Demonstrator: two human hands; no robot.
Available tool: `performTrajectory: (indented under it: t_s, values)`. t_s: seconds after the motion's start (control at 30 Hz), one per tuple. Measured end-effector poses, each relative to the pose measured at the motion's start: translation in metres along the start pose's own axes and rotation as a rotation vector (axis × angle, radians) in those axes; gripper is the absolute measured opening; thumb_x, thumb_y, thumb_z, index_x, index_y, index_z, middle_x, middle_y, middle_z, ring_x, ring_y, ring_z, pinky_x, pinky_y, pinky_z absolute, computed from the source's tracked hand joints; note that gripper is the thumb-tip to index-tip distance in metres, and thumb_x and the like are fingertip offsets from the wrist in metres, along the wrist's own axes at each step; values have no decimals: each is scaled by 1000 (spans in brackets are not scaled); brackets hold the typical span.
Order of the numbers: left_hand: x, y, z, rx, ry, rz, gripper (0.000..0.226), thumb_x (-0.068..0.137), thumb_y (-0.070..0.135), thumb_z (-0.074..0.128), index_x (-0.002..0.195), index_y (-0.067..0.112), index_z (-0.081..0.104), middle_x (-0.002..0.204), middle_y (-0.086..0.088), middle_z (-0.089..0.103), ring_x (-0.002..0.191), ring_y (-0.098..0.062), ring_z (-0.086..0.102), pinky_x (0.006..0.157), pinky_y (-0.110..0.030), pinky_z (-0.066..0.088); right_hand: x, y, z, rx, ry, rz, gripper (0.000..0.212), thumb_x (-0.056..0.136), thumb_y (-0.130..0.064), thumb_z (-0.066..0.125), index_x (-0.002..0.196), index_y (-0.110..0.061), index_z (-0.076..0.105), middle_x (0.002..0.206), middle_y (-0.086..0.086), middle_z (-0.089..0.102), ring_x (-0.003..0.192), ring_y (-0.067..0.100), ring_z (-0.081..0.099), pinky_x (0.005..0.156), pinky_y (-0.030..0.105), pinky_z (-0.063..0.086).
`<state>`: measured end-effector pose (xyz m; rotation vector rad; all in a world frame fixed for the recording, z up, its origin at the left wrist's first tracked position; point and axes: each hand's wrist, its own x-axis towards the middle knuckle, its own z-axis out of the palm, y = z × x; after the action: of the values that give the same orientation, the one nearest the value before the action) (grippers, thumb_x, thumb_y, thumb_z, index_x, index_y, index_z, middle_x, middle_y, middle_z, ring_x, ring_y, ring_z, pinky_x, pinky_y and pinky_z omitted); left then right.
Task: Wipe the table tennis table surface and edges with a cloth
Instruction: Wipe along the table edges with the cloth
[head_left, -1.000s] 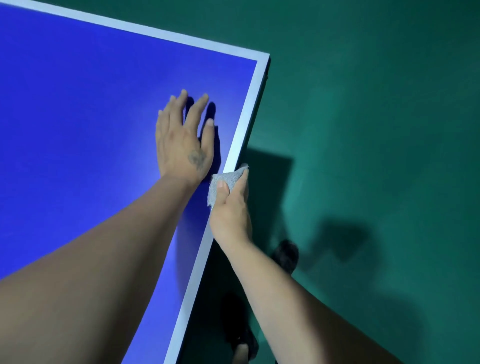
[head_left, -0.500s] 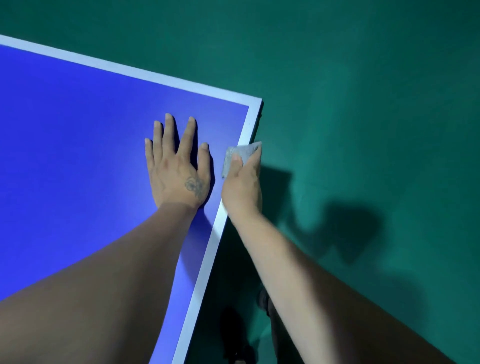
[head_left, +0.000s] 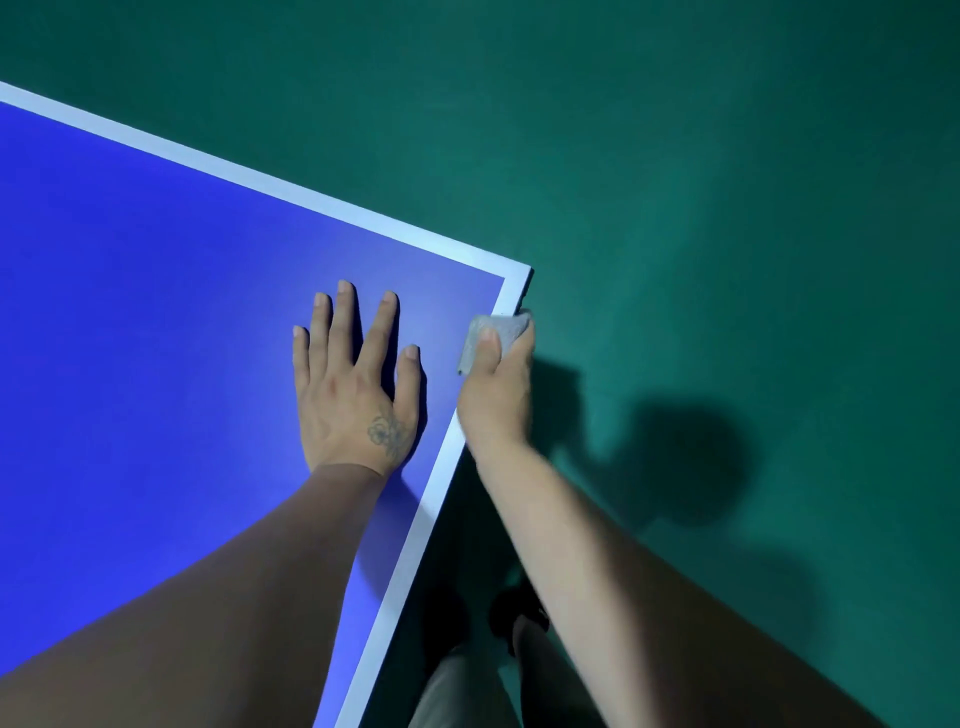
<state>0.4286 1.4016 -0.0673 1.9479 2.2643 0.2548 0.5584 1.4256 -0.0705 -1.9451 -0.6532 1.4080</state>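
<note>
The blue table tennis table (head_left: 156, 338) with its white border line fills the left of the head view, its corner at the upper middle. My left hand (head_left: 356, 384) lies flat on the blue surface, fingers spread. My right hand (head_left: 498, 384) grips a small grey cloth (head_left: 493, 327) folded over the table's right edge, just below the corner. The thumb sits on top of the cloth and the fingers wrap down the side of the edge.
A green floor (head_left: 727, 208) surrounds the table, with my shadow on it at the right. My legs and dark shoes (head_left: 519, 613) stand beside the table's edge at the bottom.
My right hand has slid the cloth along the right edge toward the corner. My left hand has stayed flat on the table. The view has tilted, so the corner sits lower.
</note>
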Motion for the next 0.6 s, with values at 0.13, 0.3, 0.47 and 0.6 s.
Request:
performTrajectory:
  t_s: [0.13,0.3,0.47,0.6]
  values:
    - [0,1,-1,-25,16,0,58,111,47,40,167,33,35,179,-4,17,167,-25,5,134,-52,7,41,-31,0,86,48,17,58,116,-36,33,168,-22,14,171,-1,30,145,19,44,101,19,30]
    - [0,1,-2,-20,30,2,57,111,47,40,166,31,38,179,-4,19,166,-27,9,134,-53,9,39,-35,-2,92,77,-27,53,115,-37,34,166,-28,23,166,-4,39,133,12,52,97,18,35]
    - [2,2,-4,-24,22,-6,57,111,47,40,166,31,39,179,-2,19,167,-25,8,134,-54,11,35,-27,-28,-78,-54,-194,58,116,-30,33,170,-25,12,174,-15,21,156,4,28,115,10,21]
    - [1,3,-5,-57,38,-9,56,110,45,44,165,31,42,178,0,21,167,-23,10,133,-55,13,50,-29,-50,-196,-188,-291,55,116,-26,34,168,-25,17,170,-24,26,154,0,28,106,-5,20]
